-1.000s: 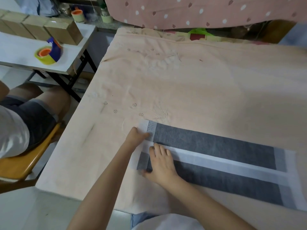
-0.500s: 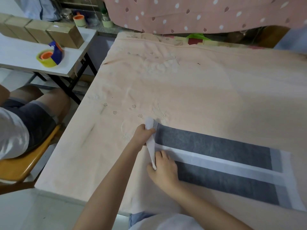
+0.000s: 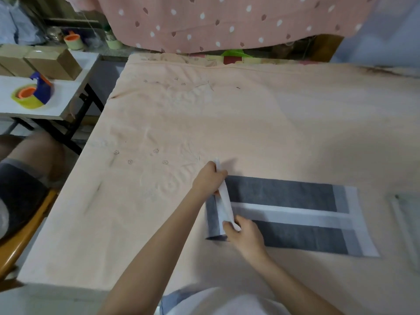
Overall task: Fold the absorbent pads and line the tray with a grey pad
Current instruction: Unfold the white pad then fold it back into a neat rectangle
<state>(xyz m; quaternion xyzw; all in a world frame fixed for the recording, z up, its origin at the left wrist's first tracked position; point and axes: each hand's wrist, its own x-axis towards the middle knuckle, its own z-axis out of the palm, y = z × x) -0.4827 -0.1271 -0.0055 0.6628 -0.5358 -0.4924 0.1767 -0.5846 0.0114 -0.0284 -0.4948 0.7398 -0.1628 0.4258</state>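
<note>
A grey absorbent pad (image 3: 284, 194) with white borders lies folded lengthwise on the peach cloth, two grey bands split by a white strip. Its left end is raised off the cloth and turned toward the right, showing a grey underside. My left hand (image 3: 208, 179) pinches the far corner of that raised white edge. My right hand (image 3: 246, 235) pinches the near corner. At the right edge of the view lies a pale transparent tray (image 3: 406, 221), only partly in view.
The peach cloth (image 3: 250, 123) covers the whole work table. To the left stands a white side table (image 3: 66, 96) with cardboard boxes, and a tape dispenser (image 3: 34, 94). A seated person's leg (image 3: 27, 164) and an orange chair are at the left. A dotted pink fabric hangs behind.
Both hands went from pressing the pad's left end flat to pinching its white edge. They have lifted that end and carried it to the right.
</note>
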